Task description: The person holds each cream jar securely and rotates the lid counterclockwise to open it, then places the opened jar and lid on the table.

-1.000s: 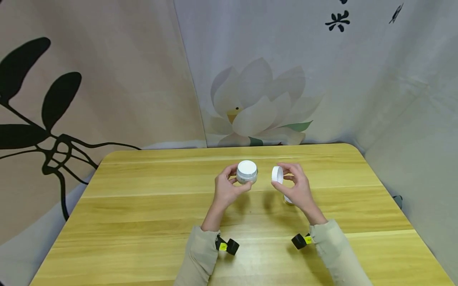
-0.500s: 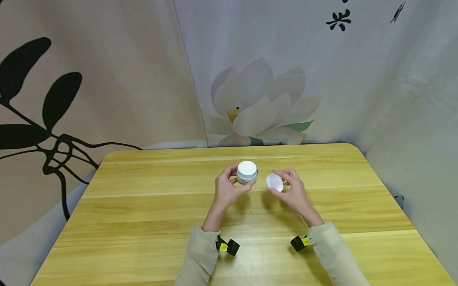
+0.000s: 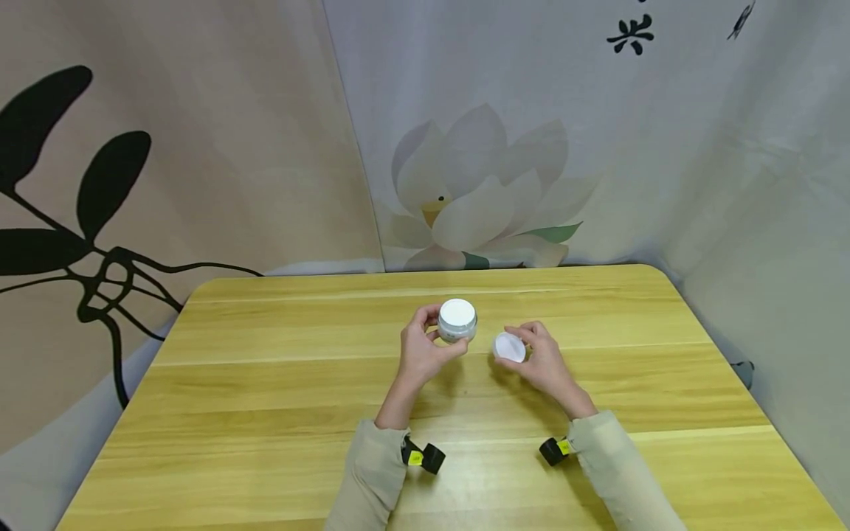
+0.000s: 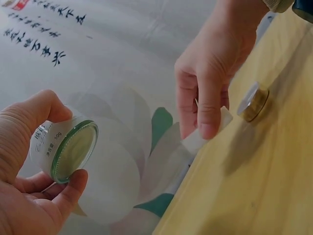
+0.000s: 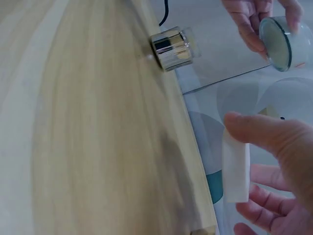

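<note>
My left hand [image 3: 423,354] grips a small glass cream jar [image 3: 457,317] by its sides, thumb on the near side and fingers on the far side. The jar has a white round top and printed lettering, and its clear greenish base [image 4: 77,151] faces the left wrist camera. To the right, thumb and fingers of my right hand [image 3: 544,365] pinch a shallow white plastic cap [image 3: 509,347] at its edge, with its round face toward the head camera. A shiny gold lid [image 4: 253,102] rests on the table; in the head view the right hand hides it.
Both hands are raised over a wooden table [image 3: 279,413], whose far edge meets a printed cloth backdrop [image 3: 491,184] with a lotus. Black wrist cameras [image 3: 433,459] with yellow tags sit at both sleeves.
My right hand has come lower and a little left, turning the white cap from edge-on to face-on. The gold lid has gone out of sight behind it. The left hand and jar stay nearly still.
</note>
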The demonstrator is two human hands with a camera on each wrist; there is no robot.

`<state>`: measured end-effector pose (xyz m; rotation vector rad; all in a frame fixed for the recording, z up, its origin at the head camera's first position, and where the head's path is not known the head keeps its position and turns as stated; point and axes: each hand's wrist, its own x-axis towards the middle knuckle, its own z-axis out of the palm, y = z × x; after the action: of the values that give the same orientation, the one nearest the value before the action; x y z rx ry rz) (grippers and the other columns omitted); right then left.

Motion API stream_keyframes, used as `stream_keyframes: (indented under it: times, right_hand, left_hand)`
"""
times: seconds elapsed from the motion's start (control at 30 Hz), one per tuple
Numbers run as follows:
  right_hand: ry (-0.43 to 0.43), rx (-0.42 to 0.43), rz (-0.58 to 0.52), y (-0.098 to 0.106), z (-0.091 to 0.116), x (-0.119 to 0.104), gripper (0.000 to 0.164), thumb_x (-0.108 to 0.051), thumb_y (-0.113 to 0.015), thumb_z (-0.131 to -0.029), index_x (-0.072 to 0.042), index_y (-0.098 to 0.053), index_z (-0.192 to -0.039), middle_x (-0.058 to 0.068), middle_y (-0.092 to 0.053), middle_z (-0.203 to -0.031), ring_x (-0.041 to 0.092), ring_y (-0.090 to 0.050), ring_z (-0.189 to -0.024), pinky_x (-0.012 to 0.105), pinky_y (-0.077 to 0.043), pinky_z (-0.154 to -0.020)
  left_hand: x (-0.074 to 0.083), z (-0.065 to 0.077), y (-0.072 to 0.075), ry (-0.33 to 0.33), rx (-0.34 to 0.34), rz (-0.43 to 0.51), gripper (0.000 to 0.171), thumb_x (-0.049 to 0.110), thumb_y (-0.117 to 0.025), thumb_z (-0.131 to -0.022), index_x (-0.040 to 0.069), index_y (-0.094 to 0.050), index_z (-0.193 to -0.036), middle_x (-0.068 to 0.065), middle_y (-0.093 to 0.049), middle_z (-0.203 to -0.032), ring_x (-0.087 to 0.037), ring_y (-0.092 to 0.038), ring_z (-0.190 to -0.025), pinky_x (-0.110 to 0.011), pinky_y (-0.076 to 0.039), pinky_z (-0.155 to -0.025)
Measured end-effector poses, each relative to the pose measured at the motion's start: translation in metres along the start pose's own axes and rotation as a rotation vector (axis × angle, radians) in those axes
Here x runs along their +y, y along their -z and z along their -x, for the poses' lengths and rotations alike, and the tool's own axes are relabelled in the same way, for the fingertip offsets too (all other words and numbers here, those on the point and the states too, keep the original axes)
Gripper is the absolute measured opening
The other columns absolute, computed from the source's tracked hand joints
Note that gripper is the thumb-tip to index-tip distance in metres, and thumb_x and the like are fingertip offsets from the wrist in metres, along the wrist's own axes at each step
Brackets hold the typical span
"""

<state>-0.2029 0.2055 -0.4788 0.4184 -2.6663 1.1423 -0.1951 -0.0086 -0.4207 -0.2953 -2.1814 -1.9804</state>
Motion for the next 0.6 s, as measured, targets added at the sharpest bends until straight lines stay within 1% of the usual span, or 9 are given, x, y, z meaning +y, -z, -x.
stream_keyframes:
  times: [0.07,0.13,0.27,0.47,0.6]
  right_hand:
    - [-0.005,-0.023,0.025,-0.001,0.0,0.001,0.056,-0.014,-0.084,-0.067,0.006,-0.062,-0.115,0.019,-0.053,-0.101,0.031,-0.053,-0.087,0.042,-0.047,-0.075]
    - [-0.005,-0.044,0.045,-0.002,-0.001,0.002,0.056,-0.014,-0.084,-0.067,0.006,-0.062,-0.115,0.018,-0.053,-0.101,0.031,-0.053,-0.089,0.045,-0.048,-0.077]
    - [-0.013,-0.08,0.068,-0.004,-0.002,0.003,0.057,-0.016,-0.085,-0.067,0.006,-0.062,-0.114,0.017,-0.053,-0.101,0.032,-0.054,-0.089,0.047,-0.048,-0.078]
    - [-0.028,-0.125,0.111,-0.007,-0.003,0.005,0.059,-0.02,-0.086,-0.066,0.005,-0.063,-0.114,0.015,-0.053,-0.101,0.03,-0.055,-0.089,0.045,-0.049,-0.077]
    - [-0.033,-0.153,0.133,-0.008,-0.003,0.006,0.059,-0.022,-0.086,-0.066,0.004,-0.063,-0.114,0.015,-0.054,-0.101,0.03,-0.055,-0.09,0.045,-0.049,-0.076]
  left_hand:
    - [-0.012,-0.002,-0.001,0.003,0.003,0.001,0.054,-0.01,-0.073,-0.064,-0.013,-0.051,-0.113,-0.026,-0.056,-0.11,-0.034,-0.054,-0.097,-0.047,-0.051,-0.082]
    - [-0.016,-0.002,-0.001,0.002,0.007,-0.006,0.055,-0.008,-0.074,-0.065,-0.011,-0.051,-0.114,-0.024,-0.056,-0.111,-0.032,-0.055,-0.098,-0.045,-0.051,-0.082]
    - [-0.019,-0.002,-0.001,-0.01,0.005,-0.036,0.055,-0.002,-0.076,-0.065,-0.007,-0.051,-0.114,-0.02,-0.057,-0.11,-0.029,-0.055,-0.098,-0.041,-0.051,-0.083]
    - [-0.022,-0.002,-0.001,-0.047,0.004,-0.096,0.053,0.002,-0.075,-0.064,-0.006,-0.05,-0.11,-0.019,-0.056,-0.106,-0.03,-0.055,-0.096,-0.042,-0.05,-0.081]
    - [-0.024,-0.002,-0.002,-0.037,-0.009,-0.129,0.053,0.002,-0.075,-0.063,-0.004,-0.049,-0.109,-0.018,-0.057,-0.105,-0.03,-0.055,-0.097,-0.041,-0.05,-0.081]
